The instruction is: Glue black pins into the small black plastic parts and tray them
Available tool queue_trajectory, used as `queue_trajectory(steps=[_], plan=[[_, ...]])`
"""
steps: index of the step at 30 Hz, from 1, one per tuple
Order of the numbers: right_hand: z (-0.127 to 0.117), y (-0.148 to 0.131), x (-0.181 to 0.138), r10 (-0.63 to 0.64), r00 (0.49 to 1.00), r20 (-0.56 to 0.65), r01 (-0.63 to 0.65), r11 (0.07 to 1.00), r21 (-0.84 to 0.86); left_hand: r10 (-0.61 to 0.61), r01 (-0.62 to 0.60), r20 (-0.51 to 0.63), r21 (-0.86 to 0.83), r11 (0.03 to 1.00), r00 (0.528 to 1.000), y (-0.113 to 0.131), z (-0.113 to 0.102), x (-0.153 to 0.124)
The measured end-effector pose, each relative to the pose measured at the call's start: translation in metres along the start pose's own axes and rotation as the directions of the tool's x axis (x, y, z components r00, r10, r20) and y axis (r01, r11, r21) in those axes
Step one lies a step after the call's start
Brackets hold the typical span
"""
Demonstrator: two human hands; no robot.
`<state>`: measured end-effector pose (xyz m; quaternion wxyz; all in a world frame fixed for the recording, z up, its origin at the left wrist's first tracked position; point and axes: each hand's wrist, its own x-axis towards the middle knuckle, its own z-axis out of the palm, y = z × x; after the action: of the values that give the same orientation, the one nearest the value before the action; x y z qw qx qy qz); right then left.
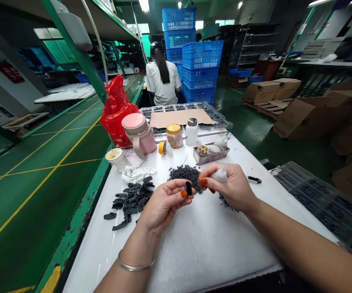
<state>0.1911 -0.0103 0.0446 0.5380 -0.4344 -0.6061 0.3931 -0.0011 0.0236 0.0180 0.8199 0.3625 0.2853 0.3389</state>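
Note:
My left hand pinches a small black plastic part between thumb and fingers, above the middle of the white tabletop. Just to its right, my right hand is closed round a small translucent squeeze bottle; its tip is hidden by the fingers. The hands are close but apart. Behind them lies a heap of tiny black pieces. Left of my left hand is a loose pile of curved black plastic parts. A few thin black pieces show beneath my right hand.
Behind the heap stand a pink mug, a yellow-lidded jar, a white bottle and a small box. A black pen lies right. Beyond are a red bag, stacked blue crates and a seated person.

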Motion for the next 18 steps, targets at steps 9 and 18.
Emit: queue_trajectory(steps=[9,18], plan=[[0.0063,0.0009,-0.0055,-0.403,0.913,0.067,0.407,0.887,-0.219,-0.026,0.026,0.009,-0.053,0.998,1.0,-0.0034,0.004,-0.0006],[0.0099,0.0053,-0.0081,-0.559,0.808,0.186,0.583,0.712,-0.392,-0.023,0.024,0.005,-0.062,0.998,1.0,-0.0055,0.0045,-0.0009]])
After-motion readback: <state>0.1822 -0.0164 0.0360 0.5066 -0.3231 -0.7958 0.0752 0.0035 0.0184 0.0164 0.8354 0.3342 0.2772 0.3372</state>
